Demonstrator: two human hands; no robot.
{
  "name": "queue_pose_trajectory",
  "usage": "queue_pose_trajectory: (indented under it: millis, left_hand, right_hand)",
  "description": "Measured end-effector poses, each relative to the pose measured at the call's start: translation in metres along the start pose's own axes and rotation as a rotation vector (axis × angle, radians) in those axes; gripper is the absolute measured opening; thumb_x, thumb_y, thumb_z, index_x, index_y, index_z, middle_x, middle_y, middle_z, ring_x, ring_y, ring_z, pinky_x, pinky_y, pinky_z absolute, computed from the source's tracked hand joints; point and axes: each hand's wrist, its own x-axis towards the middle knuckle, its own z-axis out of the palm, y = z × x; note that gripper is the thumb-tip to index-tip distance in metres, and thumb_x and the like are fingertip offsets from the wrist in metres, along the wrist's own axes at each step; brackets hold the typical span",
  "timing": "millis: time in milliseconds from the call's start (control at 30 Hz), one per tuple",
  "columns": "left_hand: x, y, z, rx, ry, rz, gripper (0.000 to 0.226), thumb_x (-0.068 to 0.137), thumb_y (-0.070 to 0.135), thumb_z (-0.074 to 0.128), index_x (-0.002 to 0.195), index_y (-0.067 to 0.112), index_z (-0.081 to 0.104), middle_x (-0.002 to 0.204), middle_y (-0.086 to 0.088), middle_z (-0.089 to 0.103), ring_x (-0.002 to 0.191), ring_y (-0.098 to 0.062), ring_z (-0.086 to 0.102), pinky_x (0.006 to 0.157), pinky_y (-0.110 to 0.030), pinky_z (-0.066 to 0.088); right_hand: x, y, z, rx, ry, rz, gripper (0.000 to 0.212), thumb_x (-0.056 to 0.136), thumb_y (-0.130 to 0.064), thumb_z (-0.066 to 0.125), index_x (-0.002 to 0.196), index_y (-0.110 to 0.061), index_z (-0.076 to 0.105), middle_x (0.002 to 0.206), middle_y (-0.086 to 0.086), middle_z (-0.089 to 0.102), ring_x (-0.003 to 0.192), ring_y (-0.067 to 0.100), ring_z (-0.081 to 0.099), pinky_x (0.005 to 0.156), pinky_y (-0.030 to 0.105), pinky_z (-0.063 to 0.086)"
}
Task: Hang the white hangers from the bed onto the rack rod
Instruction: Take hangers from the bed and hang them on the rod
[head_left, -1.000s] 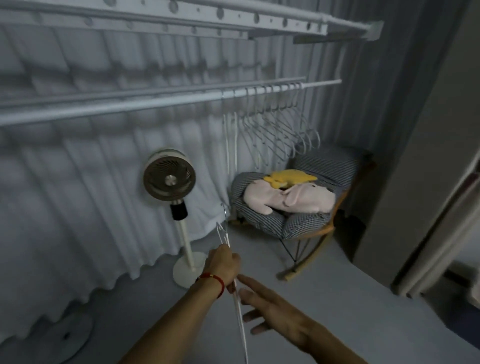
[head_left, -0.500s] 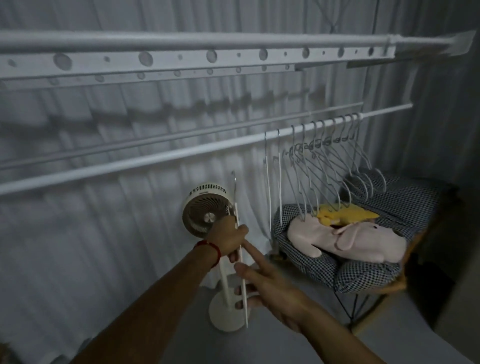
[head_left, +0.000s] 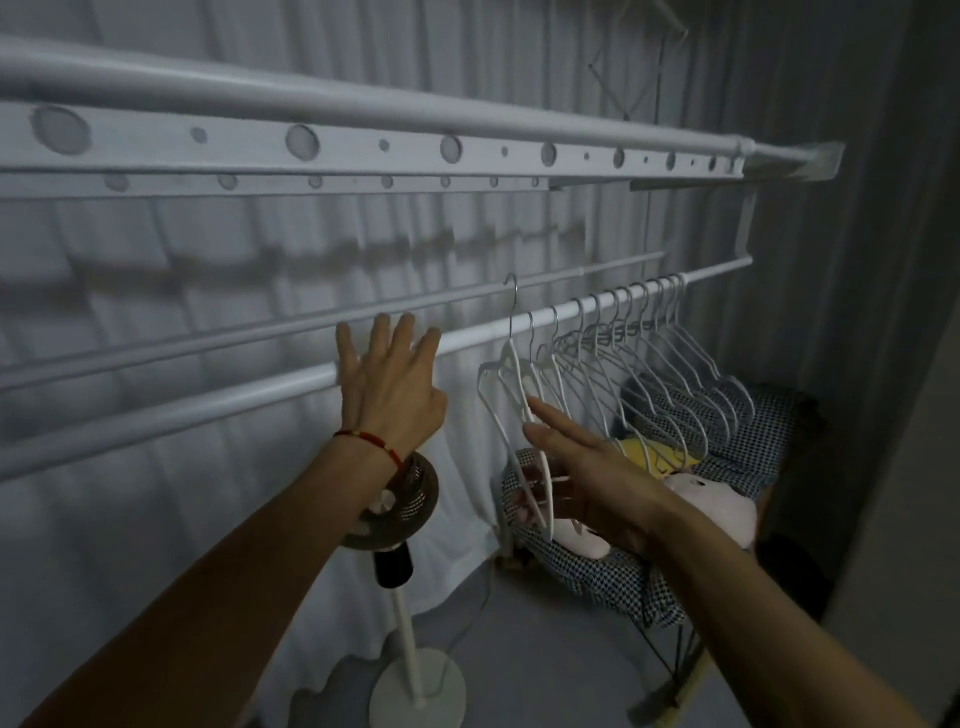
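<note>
A white rack rod (head_left: 208, 410) runs across the view, with a thinner rod behind it. Several white hangers (head_left: 649, 358) hang in a row on its right part. One more white hanger (head_left: 511, 384) stands just left of that row, its metal hook raised above the rod. My right hand (head_left: 582, 483) holds this hanger by its lower part, fingers loosely around it. My left hand (head_left: 389, 379), with a red string on the wrist, is spread flat in front of the rod to the hanger's left and holds nothing. The bed is out of view.
A pedestal fan (head_left: 400, 499) stands under my left forearm on its round base (head_left: 415, 696). A rocking chair with a checked cushion (head_left: 623, 577) holds a pink plush toy (head_left: 722, 514) and a yellow one (head_left: 654, 452). A perforated upper rail (head_left: 363, 150) runs overhead. Curtains hang behind.
My left hand let go of the hanger and rose to the rod with fingers spread. My right hand took the hanger and carried it up beside the hung row.
</note>
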Motion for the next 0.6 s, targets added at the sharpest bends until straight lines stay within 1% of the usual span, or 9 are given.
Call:
queue_pose_trajectory:
  millis: [33,100,167,200,267,333,433,533,600]
  left_hand:
    - [0.002,-0.003,0.004,0.003,-0.026,-0.006,0.068,0.083,0.032,0.060,0.148,0.023,0.041,0.153,-0.006,0.040,0.143,-0.031,0.031,0.117,-0.067,0.006]
    - [0.003,-0.007,0.014,0.007,-0.037,-0.013,0.070,0.083,0.033,0.059,0.149,0.024,0.039,0.147,-0.004,0.046,0.135,-0.029,0.039,0.116,-0.066,0.008]
    - [0.002,-0.009,0.022,0.008,0.008,-0.007,0.070,0.080,0.032,0.062,0.146,0.022,0.043,0.135,-0.003,0.055,0.120,-0.029,0.051,0.111,-0.062,0.018]
    - [0.003,-0.010,0.025,0.008,0.038,-0.001,0.069,0.078,0.031,0.063,0.144,0.021,0.046,0.129,-0.004,0.058,0.113,-0.030,0.054,0.108,-0.059,0.023]
    - [0.003,-0.011,0.029,0.000,0.075,0.008,0.069,0.075,0.030,0.064,0.141,0.019,0.049,0.122,-0.005,0.061,0.104,-0.030,0.056,0.101,-0.056,0.029]
    - [0.004,-0.011,0.030,-0.014,0.086,0.021,0.068,0.075,0.029,0.064,0.141,0.019,0.050,0.119,-0.006,0.061,0.101,-0.030,0.056,0.098,-0.054,0.031]
    - [0.003,-0.011,0.032,-0.016,0.106,0.035,0.069,0.074,0.028,0.064,0.141,0.018,0.050,0.119,-0.006,0.061,0.099,-0.031,0.056,0.096,-0.052,0.031]
    - [0.003,-0.010,0.032,-0.020,0.122,0.039,0.068,0.074,0.028,0.065,0.140,0.017,0.051,0.118,-0.006,0.061,0.098,-0.030,0.056,0.095,-0.052,0.031]
    - [0.003,-0.011,0.033,-0.028,0.135,0.047,0.067,0.074,0.027,0.065,0.139,0.017,0.051,0.118,-0.006,0.061,0.097,-0.030,0.055,0.095,-0.052,0.031]
  right_hand:
    - [0.004,-0.002,0.003,0.015,0.002,0.017,0.058,0.098,-0.036,0.063,0.152,-0.042,0.042,0.135,0.019,0.060,0.092,0.035,0.071,0.071,0.039,0.060]
    - [0.011,-0.003,0.008,0.043,0.025,0.036,0.059,0.098,-0.034,0.064,0.153,-0.039,0.041,0.138,0.022,0.057,0.088,0.038,0.071,0.071,0.042,0.061]
    - [0.016,0.001,0.010,0.035,0.052,0.061,0.059,0.099,-0.033,0.063,0.153,-0.037,0.040,0.136,0.023,0.058,0.091,0.041,0.071,0.073,0.045,0.062]
    - [0.018,0.003,0.010,0.019,0.058,0.068,0.059,0.100,-0.034,0.062,0.154,-0.037,0.040,0.132,0.023,0.060,0.094,0.042,0.071,0.075,0.046,0.063]
    - [0.019,0.006,0.009,-0.005,0.062,0.079,0.057,0.101,-0.036,0.060,0.153,-0.038,0.038,0.128,0.024,0.061,0.094,0.041,0.070,0.075,0.045,0.063]
    - [0.019,0.009,0.008,-0.034,0.073,0.092,0.057,0.101,-0.038,0.058,0.154,-0.037,0.037,0.128,0.022,0.060,0.096,0.041,0.070,0.073,0.042,0.063]
    - [0.018,0.013,0.007,-0.063,0.089,0.108,0.058,0.101,-0.042,0.057,0.155,-0.037,0.036,0.130,0.017,0.059,0.094,0.038,0.070,0.072,0.039,0.062]
    - [0.016,0.015,0.006,-0.091,0.081,0.115,0.058,0.102,-0.044,0.054,0.155,-0.034,0.036,0.132,0.012,0.057,0.101,0.035,0.070,0.068,0.034,0.062]
    - [0.014,0.017,0.006,-0.083,0.103,0.136,0.052,0.102,-0.046,0.052,0.150,-0.030,0.040,0.127,0.016,0.060,0.097,0.032,0.069,0.064,0.031,0.062]
